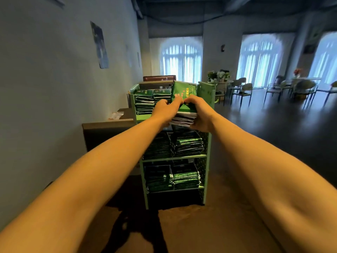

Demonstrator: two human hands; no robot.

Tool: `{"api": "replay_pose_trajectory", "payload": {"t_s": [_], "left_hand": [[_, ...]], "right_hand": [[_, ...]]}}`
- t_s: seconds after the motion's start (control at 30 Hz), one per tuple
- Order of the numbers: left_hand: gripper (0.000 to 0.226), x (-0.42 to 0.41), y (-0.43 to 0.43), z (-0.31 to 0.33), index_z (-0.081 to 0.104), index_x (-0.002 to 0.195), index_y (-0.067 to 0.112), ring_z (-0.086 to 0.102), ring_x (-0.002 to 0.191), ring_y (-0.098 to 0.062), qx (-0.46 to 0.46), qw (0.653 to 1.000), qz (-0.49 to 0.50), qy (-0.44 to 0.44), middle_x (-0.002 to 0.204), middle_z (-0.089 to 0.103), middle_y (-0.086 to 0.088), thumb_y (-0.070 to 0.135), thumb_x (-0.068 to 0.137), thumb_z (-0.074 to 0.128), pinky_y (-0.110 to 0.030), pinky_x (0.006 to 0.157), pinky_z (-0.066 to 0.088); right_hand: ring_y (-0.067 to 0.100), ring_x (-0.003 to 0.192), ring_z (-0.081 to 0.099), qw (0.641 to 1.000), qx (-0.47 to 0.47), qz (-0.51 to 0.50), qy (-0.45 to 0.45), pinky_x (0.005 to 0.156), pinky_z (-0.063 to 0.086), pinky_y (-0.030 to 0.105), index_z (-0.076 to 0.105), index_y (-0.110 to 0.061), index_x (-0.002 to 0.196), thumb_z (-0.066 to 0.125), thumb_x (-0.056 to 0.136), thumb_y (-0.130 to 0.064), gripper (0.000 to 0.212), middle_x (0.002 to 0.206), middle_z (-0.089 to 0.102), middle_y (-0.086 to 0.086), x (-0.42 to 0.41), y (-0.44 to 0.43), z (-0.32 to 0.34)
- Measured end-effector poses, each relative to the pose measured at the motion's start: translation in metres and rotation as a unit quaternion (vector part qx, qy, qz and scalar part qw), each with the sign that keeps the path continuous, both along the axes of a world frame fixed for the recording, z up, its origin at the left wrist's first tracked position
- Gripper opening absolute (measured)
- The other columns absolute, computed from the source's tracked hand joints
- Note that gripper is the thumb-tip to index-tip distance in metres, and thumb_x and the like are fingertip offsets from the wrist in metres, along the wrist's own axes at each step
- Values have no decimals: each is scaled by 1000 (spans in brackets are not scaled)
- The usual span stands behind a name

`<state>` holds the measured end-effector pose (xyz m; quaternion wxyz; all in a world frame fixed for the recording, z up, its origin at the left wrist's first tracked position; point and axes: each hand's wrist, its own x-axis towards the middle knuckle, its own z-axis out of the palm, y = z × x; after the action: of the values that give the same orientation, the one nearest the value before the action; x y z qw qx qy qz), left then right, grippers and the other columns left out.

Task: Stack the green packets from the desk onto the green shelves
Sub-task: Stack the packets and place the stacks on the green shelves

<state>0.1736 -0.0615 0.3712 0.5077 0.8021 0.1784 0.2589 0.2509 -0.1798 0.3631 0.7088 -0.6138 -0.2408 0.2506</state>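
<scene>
From the head view, at the far top right of the green shelves, the left hand and right hand both clasp a bundle of green packets, its top one tipped upright, probably to square it beside the piles on the left.

— Can the print on the raised packet be read?
— No, it blurs; the left hand and right hand cover its lower edge.
— The worktop?
— Its right end lies behind the shelves.
</scene>
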Motion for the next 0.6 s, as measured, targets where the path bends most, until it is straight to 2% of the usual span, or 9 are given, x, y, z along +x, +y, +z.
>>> {"api": "replay_pose_trajectory", "payload": {"t_s": [0.07, 0.1, 0.17, 0.2, 0.23, 0.27, 0.37, 0.43, 0.6], "left_hand": [[65, 13, 10, 0, 51, 132, 16, 57, 109, -25, 132, 988, 69, -41, 127, 58, -5, 61, 85, 56, -43, 92, 51], [55, 19, 16, 1, 51, 131, 18, 56, 110, -24, 188, 976, 90, -63, 127, 58, -4, 55, 90, 55, -42, 91, 50], [40, 28, 29, 6, 51, 127, 21, 54, 109, -23, 275, 951, 118, -85, 124, 58, -3, 44, 94, 52, -38, 86, 47], [36, 33, 36, 8, 52, 126, 21, 53, 109, -23, 313, 937, 126, -85, 123, 58, -3, 40, 95, 50, -37, 84, 45], [34, 38, 42, 10, 52, 125, 21, 52, 110, -23, 347, 925, 130, -82, 123, 58, -3, 37, 95, 50, -37, 84, 45], [34, 45, 51, 11, 52, 126, 20, 51, 112, -24, 373, 915, 133, -76, 124, 58, -4, 34, 94, 50, -39, 87, 45], [51, 62, 74, 14, 48, 134, 22, 49, 119, -25, 449, 885, 123, -21, 130, 55, -4, 38, 86, 59, -44, 100, 42], [67, 74, 85, 15, 43, 139, 23, 47, 124, -26, 507, 856, 101, 20, 135, 52, -4, 48, 80, 62, -47, 105, 39], [97, 95, 93, 17, 29, 150, 25, 34, 140, -29, 589, 795, 45, 135, 152, 39, -6, 67, 71, 68, -62, 115, 21]], "right_hand": [[24, 68, 69, 999, -2, -43, 11, 53, 55, 29, 61, -13, 99, 62, 90, -27, 18, 84, 62, 7, 10, 7, 9], [25, 65, 69, 998, -5, -68, 15, 52, 55, 30, 62, -10, 107, 67, 84, -29, 31, 85, 64, 9, 18, 12, 14], [30, 78, 74, 994, -30, -100, 15, 60, 61, 41, 51, -8, 137, 78, 56, -38, 90, 106, 69, 14, 46, 23, 19], [33, 87, 74, 992, -48, -114, 11, 67, 62, 48, 44, -9, 144, 78, 44, -41, 111, 117, 68, 16, 64, 29, 19], [34, 92, 74, 991, -56, -119, 12, 72, 62, 50, 41, -10, 147, 78, 40, -42, 118, 123, 66, 17, 79, 35, 19], [34, 94, 73, 991, -61, -122, 16, 74, 62, 49, 43, -10, 146, 79, 45, -42, 112, 122, 66, 16, 88, 39, 22], [32, 98, 71, 990, -77, -120, 12, 84, 61, 45, 58, -11, 124, 66, 84, -32, 46, 113, 69, 15, 85, 44, 34], [31, 97, 69, 987, -107, -124, 2, 92, 57, 45, 61, -13, 107, 60, 92, -29, 22, 106, 68, 13, 91, 48, 35], [32, 103, 69, 979, -173, -109, -6, 100, 54, 46, 59, -15, 99, 55, 97, -37, 22, 104, 70, 13, 109, 64, 37]]}}
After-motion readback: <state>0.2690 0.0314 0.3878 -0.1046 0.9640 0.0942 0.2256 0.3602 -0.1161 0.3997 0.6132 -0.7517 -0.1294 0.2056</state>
